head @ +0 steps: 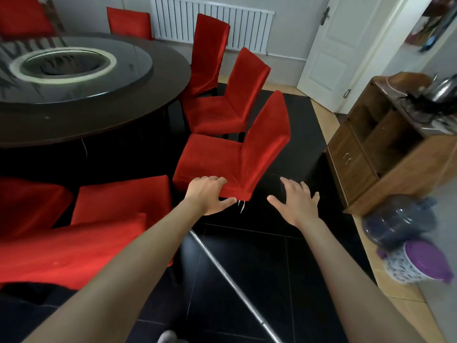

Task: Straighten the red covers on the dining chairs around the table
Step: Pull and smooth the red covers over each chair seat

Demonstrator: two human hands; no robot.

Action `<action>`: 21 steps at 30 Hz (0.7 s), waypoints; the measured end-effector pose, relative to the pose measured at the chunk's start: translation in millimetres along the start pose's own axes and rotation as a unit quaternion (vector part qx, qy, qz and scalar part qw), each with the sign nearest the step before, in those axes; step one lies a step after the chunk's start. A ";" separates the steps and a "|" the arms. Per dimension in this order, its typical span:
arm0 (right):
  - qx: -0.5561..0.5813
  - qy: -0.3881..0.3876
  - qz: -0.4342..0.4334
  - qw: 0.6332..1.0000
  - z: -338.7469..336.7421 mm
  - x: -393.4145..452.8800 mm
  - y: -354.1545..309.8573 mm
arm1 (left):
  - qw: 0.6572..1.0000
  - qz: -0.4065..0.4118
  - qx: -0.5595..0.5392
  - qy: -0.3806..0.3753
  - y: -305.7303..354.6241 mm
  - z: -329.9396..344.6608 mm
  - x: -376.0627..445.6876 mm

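Several dining chairs in red covers ring a dark round table (pixel 99 120). The nearest full chair (pixel 222 159) stands just ahead, its back (pixel 269 134) leaning to the right. My left hand (pixel 207 194) grips the near corner of its seat cover, fingers on top and thumb underneath, beside two dangling white ties (pixel 241 206). My right hand (pixel 296 201) hovers with spread fingers over the black floor, to the right of that corner, touching nothing. Two more covered chairs (pixel 222 105) (pixel 207 53) stand behind it, and another (pixel 118 201) is at my lower left.
A glass turntable (pixel 138 60) tops the table. A wooden cabinet (pixel 385 149) with a kettle stands at the right, a water jug (pixel 398 219) and purple-lidded tub (pixel 420 263) below it. A metal pole (pixel 232 283) slants across the black floor tiles. White door and radiator behind.
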State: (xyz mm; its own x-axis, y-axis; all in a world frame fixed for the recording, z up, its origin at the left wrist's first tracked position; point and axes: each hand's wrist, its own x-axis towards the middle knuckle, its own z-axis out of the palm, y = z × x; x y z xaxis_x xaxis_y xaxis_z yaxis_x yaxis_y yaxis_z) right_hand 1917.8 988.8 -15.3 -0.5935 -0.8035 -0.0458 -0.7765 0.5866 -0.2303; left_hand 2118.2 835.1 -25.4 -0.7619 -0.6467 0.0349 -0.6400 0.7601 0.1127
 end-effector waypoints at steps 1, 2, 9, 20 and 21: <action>0.001 -0.001 0.002 1.000 -1.9 10.2 9.1 | 1.000 -0.004 -0.005 0.000 4.9 0.8 12.9; 0.002 -0.001 0.004 1.000 -3.9 20.0 18.1 | 1.000 -0.008 -0.008 0.001 9.2 1.3 26.1; 0.012 -0.013 0.007 1.000 -15.1 100.9 72.3 | 0.999 -0.021 -0.023 0.010 31.6 7.7 132.0; 0.019 -0.034 0.024 0.999 -69.4 263.5 145.3 | 0.993 -0.057 -0.101 0.002 74.6 23.9 329.1; 0.020 -0.037 0.022 0.999 -70.7 276.4 151.6 | 0.993 -0.056 -0.103 0.000 79.4 25.9 342.6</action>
State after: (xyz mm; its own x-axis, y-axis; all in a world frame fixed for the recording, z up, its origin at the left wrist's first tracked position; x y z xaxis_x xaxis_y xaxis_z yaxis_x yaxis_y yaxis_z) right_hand 1621.1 862.8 5.8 -0.6080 -0.7836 -0.1280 -0.7403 0.6177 -0.2654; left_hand 1803.8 675.5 -30.2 -0.6871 -0.7265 0.0100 -0.6871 0.6541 0.3163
